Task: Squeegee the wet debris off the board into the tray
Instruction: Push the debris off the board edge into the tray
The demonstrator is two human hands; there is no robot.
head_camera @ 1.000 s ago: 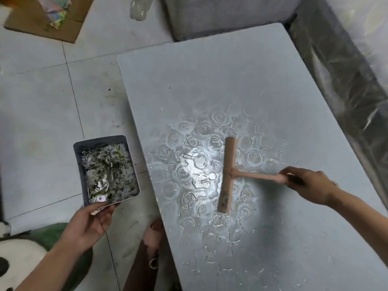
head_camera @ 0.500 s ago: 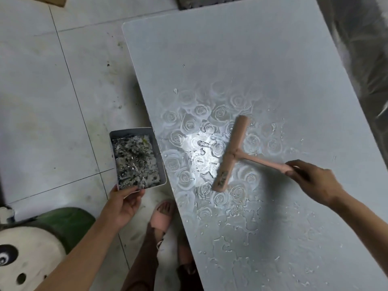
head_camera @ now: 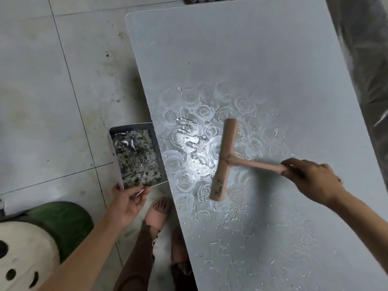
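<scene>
tray [head_camera: 157,149] now seemingly against board [head_camera: 252,59] | squeegee [head_camera: 223,160] blade near-far, handle rightward | hands [head_camera: 128,199] [head_camera: 312,180] grip both

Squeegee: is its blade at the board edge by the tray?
No, the squeegee sits well inside the board, with wet surface between it and the tray.

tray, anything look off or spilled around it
No spill shows. The left hand holds the tray by its near end at the left edge of the board, and it is thick with wet debris. Dark specks dot the floor.
</scene>
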